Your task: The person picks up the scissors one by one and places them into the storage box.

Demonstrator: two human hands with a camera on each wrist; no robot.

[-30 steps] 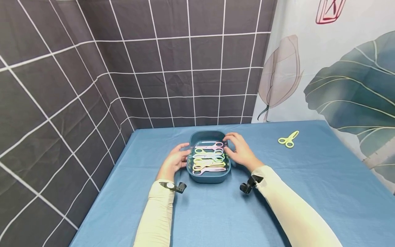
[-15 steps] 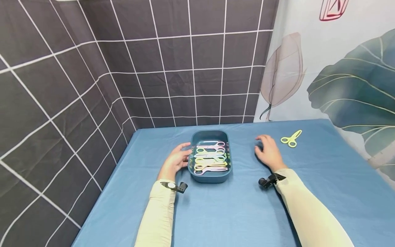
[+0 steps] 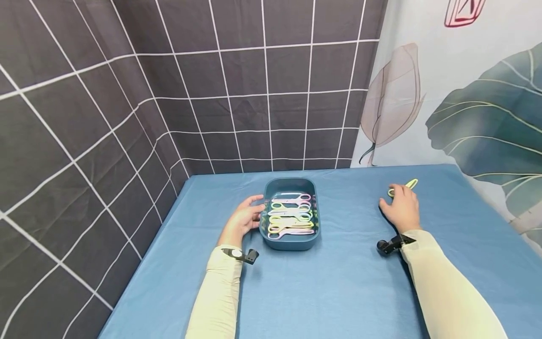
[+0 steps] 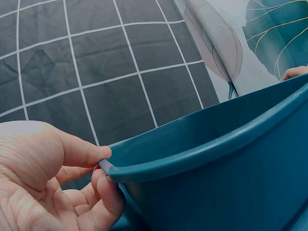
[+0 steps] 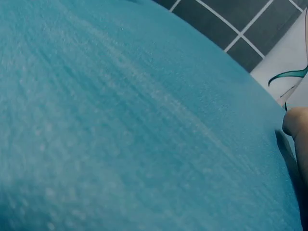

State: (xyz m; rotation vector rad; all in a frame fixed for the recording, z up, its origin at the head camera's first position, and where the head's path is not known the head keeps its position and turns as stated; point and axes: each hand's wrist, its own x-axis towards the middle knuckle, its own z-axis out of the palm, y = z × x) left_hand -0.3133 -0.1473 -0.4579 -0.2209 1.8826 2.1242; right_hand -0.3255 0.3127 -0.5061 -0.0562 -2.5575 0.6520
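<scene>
A blue oval plastic box (image 3: pixel 290 246) stands on the cloth in the head view. Several pairs of pastel scissors (image 3: pixel 292 214) lie stacked across it. My left hand (image 3: pixel 240 221) is at the box's left side; the left wrist view shows its thumb and fingers pinching the rim (image 4: pixel 192 161). Further right, my right hand (image 3: pixel 403 211) hovers over or touches a lone pair of yellow-green scissors (image 3: pixel 412 183), with thumb and fingers apart. The hand hides much of these scissors. Only the right thumb (image 5: pixel 298 126) shows at the edge of the right wrist view.
A blue cloth (image 3: pixel 330 292) covers the table. Behind it and on the left hangs a dark grid-patterned curtain (image 3: pixel 245 113). A white leaf-print sheet (image 3: pixel 432 127) hangs at the back right.
My right hand has let go of the box's right side and moved right to the lone yellow-green scissors. My left hand stays at the box.
</scene>
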